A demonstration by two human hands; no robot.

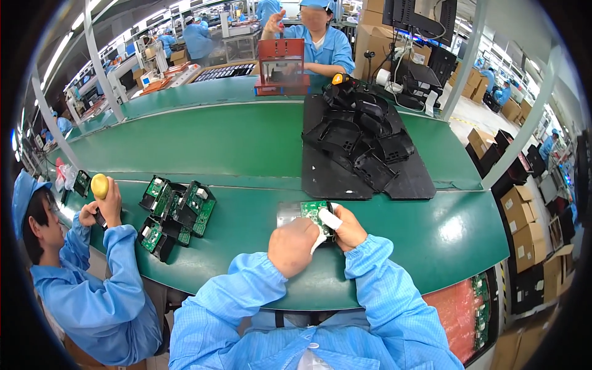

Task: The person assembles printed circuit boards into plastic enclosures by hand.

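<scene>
A green circuit board [312, 210], set in a dark housing, is held low over the near edge of the green bench in front of me. My right hand [349, 229] grips its right side, and a white cover on the thumb lies over the board's edge. Curled at the near left of the board is my left hand [292, 248], with fingers closed and a white cover near its fingertips. What those left fingers hold is hidden under the hand. A pale, see-through patch shows beside the board's left edge.
Several black housings with green boards [179, 206] stand to the left. Black plastic shells [364, 135] are heaped on a dark mat [336, 176] ahead. A co-worker [92, 271] sits at left holding a yellow-topped tool [99, 185]; another is behind a red fixture [281, 68].
</scene>
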